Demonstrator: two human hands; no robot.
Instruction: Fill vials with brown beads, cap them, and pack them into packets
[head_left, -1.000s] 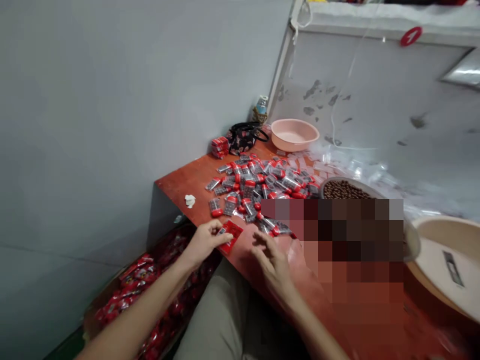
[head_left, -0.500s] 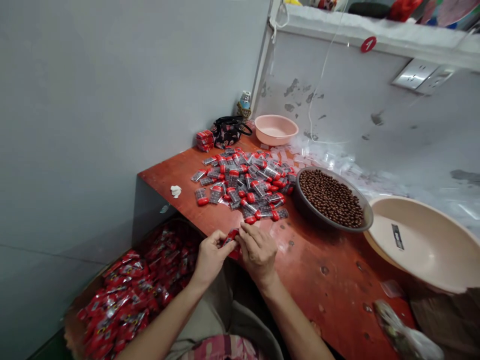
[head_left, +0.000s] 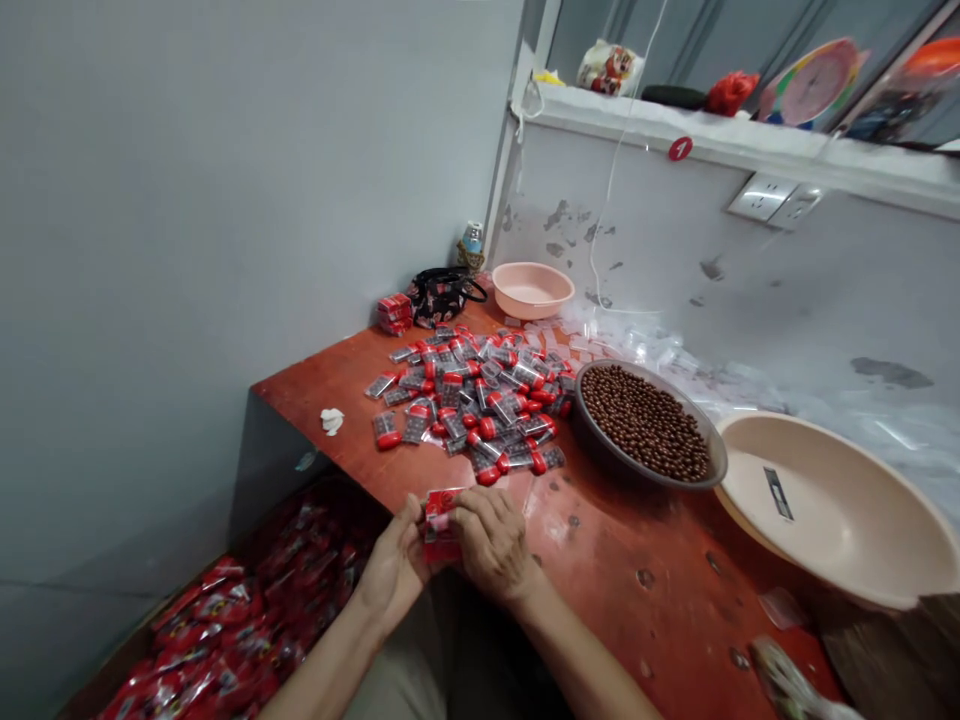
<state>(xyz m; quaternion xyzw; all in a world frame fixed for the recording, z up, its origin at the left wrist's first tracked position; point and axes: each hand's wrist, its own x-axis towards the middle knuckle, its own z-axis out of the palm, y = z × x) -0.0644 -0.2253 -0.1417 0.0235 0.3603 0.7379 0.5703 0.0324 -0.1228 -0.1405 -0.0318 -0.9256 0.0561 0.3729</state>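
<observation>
A small red packet [head_left: 441, 524] is held upright between both hands at the table's front edge. My left hand [head_left: 397, 560] grips its left side, the thumb along the edge. The fingers of my right hand [head_left: 491, 540] are curled over its right side. Just beyond the hands lies a pile of small clear containers with red caps [head_left: 480, 395], dark pieces showing inside them. Right of the pile stands a grey bowl [head_left: 712, 445] full of brown balls [head_left: 645, 420].
A large cream basin [head_left: 847, 510] holds a dark-labelled item at right. A pink basin [head_left: 532, 290], a black bag [head_left: 442, 297] and red boxes [head_left: 394, 313] stand at the back. Many red packets [head_left: 225, 640] lie below left. Clear plastic pieces [head_left: 652, 340] line the wall.
The view has tilted up, showing more of the shelf. The packet has turned so that its broad face shows, and my left hand has opened out slightly around it.
</observation>
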